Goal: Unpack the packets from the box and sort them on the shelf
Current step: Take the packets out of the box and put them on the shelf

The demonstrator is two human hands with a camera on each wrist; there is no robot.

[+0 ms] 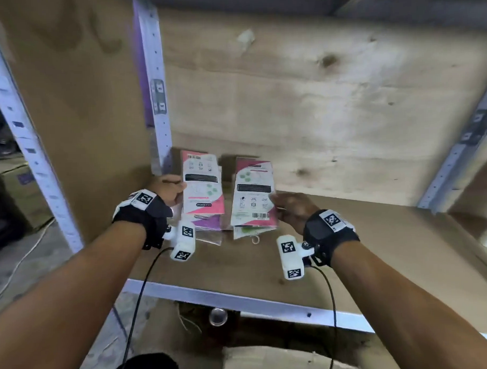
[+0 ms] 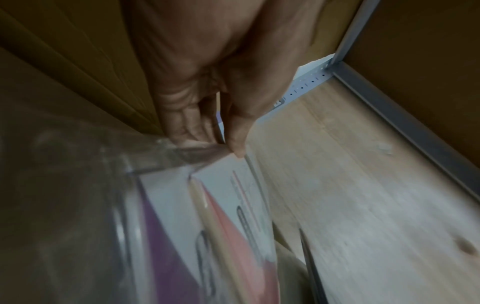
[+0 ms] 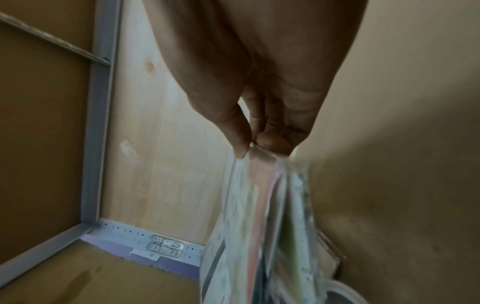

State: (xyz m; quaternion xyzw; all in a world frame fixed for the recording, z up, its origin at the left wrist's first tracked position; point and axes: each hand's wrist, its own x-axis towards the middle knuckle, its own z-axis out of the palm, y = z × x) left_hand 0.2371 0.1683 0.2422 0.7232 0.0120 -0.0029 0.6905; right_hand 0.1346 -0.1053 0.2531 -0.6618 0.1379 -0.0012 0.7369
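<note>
Two bundles of flat pink-and-white packets in clear sleeves are held over the brown shelf board [image 1: 267, 255]. My left hand [image 1: 169, 191] grips the left bundle [image 1: 202, 191] by its left edge; the left wrist view shows thumb and fingers [image 2: 235, 144] pinching that bundle [image 2: 228, 216]. My right hand [image 1: 288, 207] pinches the right bundle [image 1: 252, 195] at its right edge, with the thumb [image 3: 240, 144] pressed on the packets [image 3: 259, 226]. Both bundles hold several packets, with purple and green ones lower down. The box is below the shelf, at the bottom of the head view [image 1: 284, 359].
The shelf has a pale plywood back wall [image 1: 317, 104] and grey perforated metal uprights [image 1: 158, 99] at the left and right [image 1: 456, 149]. A grey metal rail [image 1: 240, 297] edges the shelf front. Cardboard boxes [image 1: 13, 189] stand on the floor at far left.
</note>
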